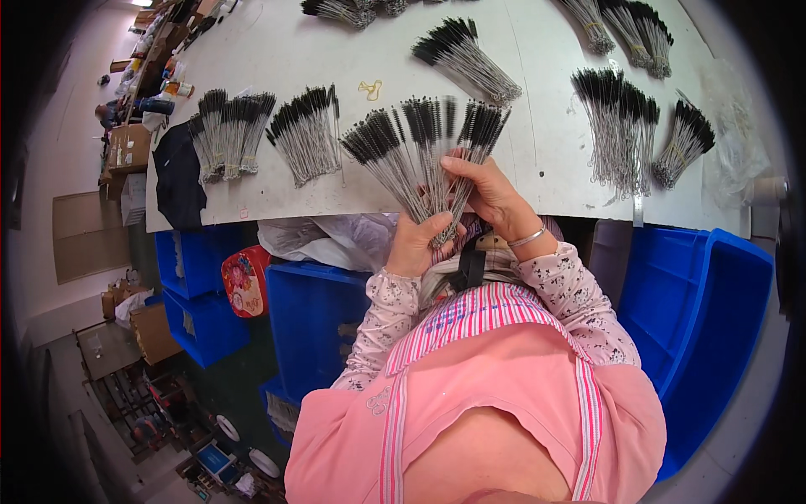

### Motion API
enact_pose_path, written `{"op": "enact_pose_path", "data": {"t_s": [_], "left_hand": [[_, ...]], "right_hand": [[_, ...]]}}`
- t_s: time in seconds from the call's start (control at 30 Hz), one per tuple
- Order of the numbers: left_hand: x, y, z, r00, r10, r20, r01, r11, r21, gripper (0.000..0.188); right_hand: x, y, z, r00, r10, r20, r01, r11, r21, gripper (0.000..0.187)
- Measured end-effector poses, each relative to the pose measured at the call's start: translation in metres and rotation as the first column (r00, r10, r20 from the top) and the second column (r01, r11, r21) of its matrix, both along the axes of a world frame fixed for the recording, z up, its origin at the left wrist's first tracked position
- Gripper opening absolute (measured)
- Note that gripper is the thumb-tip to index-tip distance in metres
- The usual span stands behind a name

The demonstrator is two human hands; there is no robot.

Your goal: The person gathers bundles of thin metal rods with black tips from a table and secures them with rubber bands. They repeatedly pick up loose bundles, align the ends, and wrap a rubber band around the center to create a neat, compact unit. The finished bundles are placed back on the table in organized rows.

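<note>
A long white table (pixel 277 50) is filling the upper part of the view, in a workshop with cardboard boxes and shelves running along its left side. Bundles of thin wire brushes with black bristle tips are lying across it: two bundles (pixel 228 134) and (pixel 306 133) at the left, one (pixel 466 57) slanting near the middle, and a larger group (pixel 620 126) at the right with a smaller bundle (pixel 684 143) beside it. A black cloth (pixel 178 176) is hanging over the table's left front edge, and a small yellow clip (pixel 369 88) is lying on the bare top behind the hands.

Just over the front edge, both hands are holding a fan of brushes (pixel 424 139), its black tips spreading upward and its wire ends gathering low. The left hand (pixel 416 245) is gripping the gathered wire ends from below, fingers wrapping closed round them. The right hand (pixel 491 191) is pinching the fan higher up on its right side, thumb in front and fingers behind, with a silver bracelet (pixel 529 238) sitting on the wrist.

Below the table, blue bins (pixel 311 311) and (pixel 714 311) are standing either side of the person, and a red tin (pixel 243 281) is leaning by the left one.
</note>
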State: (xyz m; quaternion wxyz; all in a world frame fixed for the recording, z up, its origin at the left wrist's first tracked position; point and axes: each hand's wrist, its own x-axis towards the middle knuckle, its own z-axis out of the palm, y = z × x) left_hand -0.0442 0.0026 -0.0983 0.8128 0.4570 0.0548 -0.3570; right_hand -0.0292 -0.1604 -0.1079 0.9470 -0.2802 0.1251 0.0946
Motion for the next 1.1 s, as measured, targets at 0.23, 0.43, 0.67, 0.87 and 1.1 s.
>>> {"op": "enact_pose_path", "data": {"t_s": [0.23,0.43,0.67,0.87,1.1], "left_hand": [[0.000,-0.006,0.000,0.986,0.048,0.160,-0.062,0.995,0.080,0.041],[0.000,-0.006,0.006,0.992,0.002,0.128,-0.022,0.987,0.160,0.045],[0.000,-0.006,0.008,0.995,-0.013,0.094,0.005,0.996,0.088,0.054],[-0.002,-0.006,-0.001,0.983,-0.011,0.185,-0.023,0.984,0.179,0.055],[0.003,-0.012,0.006,0.915,-0.127,0.384,-0.020,0.934,0.358,0.058]], "right_hand": [[0.000,-0.002,-0.005,0.999,0.053,-0.013,-0.049,0.979,0.198,0.030],[-0.002,-0.004,-0.004,0.997,0.058,0.046,-0.065,0.984,0.164,0.035],[0.000,-0.008,-0.019,0.997,0.082,-0.014,-0.079,0.986,0.149,0.034],[0.001,-0.008,-0.029,0.995,0.101,0.017,-0.102,0.964,0.247,0.044],[-0.001,-0.005,-0.020,1.000,0.020,-0.001,-0.018,0.936,0.352,0.047]]}}
